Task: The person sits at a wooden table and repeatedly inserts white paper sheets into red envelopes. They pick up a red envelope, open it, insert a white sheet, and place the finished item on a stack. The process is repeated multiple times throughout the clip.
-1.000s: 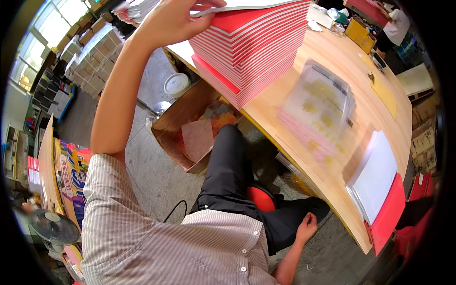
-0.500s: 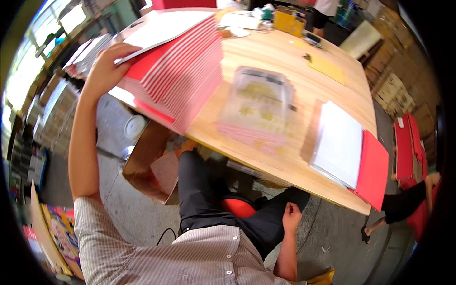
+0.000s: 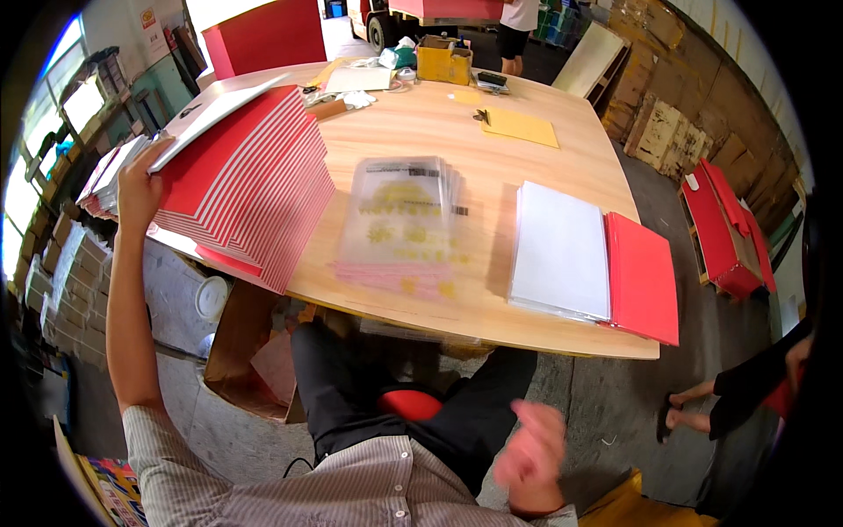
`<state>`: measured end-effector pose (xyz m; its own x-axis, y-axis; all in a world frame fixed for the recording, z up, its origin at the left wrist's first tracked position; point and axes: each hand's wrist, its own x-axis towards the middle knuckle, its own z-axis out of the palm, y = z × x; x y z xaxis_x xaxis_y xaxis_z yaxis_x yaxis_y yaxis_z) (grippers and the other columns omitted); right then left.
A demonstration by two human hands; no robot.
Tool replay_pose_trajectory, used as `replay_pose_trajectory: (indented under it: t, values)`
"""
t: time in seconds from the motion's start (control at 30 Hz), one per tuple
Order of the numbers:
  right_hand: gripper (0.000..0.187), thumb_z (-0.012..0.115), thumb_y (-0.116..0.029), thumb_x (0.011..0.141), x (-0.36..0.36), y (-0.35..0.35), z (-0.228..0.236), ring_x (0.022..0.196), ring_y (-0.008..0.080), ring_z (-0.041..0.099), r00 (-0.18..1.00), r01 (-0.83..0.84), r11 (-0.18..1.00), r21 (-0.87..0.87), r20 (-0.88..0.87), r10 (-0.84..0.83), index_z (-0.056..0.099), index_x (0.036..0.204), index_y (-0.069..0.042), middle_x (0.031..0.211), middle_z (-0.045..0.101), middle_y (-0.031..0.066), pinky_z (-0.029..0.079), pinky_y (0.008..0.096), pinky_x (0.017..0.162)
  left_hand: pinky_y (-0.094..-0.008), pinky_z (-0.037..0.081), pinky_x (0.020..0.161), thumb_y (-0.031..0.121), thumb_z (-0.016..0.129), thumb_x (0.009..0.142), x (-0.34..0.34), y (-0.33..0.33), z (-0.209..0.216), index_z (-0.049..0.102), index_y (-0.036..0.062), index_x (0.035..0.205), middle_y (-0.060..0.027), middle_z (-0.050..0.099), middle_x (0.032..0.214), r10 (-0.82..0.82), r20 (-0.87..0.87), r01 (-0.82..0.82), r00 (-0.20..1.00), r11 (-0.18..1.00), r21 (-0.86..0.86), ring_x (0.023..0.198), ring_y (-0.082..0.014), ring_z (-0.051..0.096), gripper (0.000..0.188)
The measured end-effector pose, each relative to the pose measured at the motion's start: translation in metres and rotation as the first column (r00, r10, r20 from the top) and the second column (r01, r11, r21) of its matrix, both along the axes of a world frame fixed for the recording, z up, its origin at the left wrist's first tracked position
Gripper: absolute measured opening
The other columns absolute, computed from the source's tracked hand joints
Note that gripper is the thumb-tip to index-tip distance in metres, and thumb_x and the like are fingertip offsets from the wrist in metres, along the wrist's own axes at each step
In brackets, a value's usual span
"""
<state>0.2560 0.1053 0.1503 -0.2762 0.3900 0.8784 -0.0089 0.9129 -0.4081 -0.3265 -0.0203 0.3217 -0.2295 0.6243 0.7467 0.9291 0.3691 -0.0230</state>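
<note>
A tall stack of red-and-white folded cards (image 3: 263,176) stands at the left of the table. My left hand (image 3: 139,189) is closed on the near left corner of the top white sheet (image 3: 211,119), which sits tilted above the red layer beneath. Over my right thigh hovers my right hand (image 3: 532,452), touching nothing I can see; motion smears its fingers. Clear plastic sleeves (image 3: 399,215) with yellow print and pink lower edges lie in a fanned pile mid-table. To their right is a pile of white sheets (image 3: 562,250) beside red covers (image 3: 641,277).
On the far side are a yellow box (image 3: 444,61), a yellow clipboard (image 3: 520,127) and white gloves (image 3: 354,99). Below the table's left edge stands an open cardboard box (image 3: 237,360). One person stands beyond the table; another person's legs (image 3: 694,408) show at the right.
The view has shifted, so the table sits further left and more level. My right hand has risen off my thigh and is moving. My left hand keeps hold of the top sheet.
</note>
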Motion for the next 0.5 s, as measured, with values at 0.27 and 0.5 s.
replay_pose_trajectory:
  t: [0.27,0.5]
  values:
    - [0.043,0.035,-0.042,0.102,-0.059,-0.01,0.109,0.13,0.0171,0.037,0.461,-0.157,0.512,0.845,-0.395,0.795,0.039,0.135,-0.014,0.14,0.041,-0.0001,0.034,0.0382,0.1,-0.036,0.054,0.076,0.01,0.064,0.088,-0.05,-0.007,0.044,0.069,0.0249,0.122,-0.0173,0.071,0.104,0.303,-0.134,-0.232,0.944,0.894,0.384,0.093,-0.0292,0.072,0.037]
    - [0.048,0.031,-0.035,0.105,-0.069,-0.015,0.12,0.139,0.0117,0.034,0.282,-0.208,0.388,0.898,-0.325,0.903,0.038,0.147,-0.013,0.152,0.04,-0.0021,0.032,0.0372,0.103,-0.0301,0.048,0.089,0.032,0.075,0.086,0.045,-0.022,0.091,0.073,0.0004,0.11,-0.0113,0.075,0.103,0.123,0.157,-0.191,0.98,0.802,0.565,0.095,-0.0196,0.069,0.04]
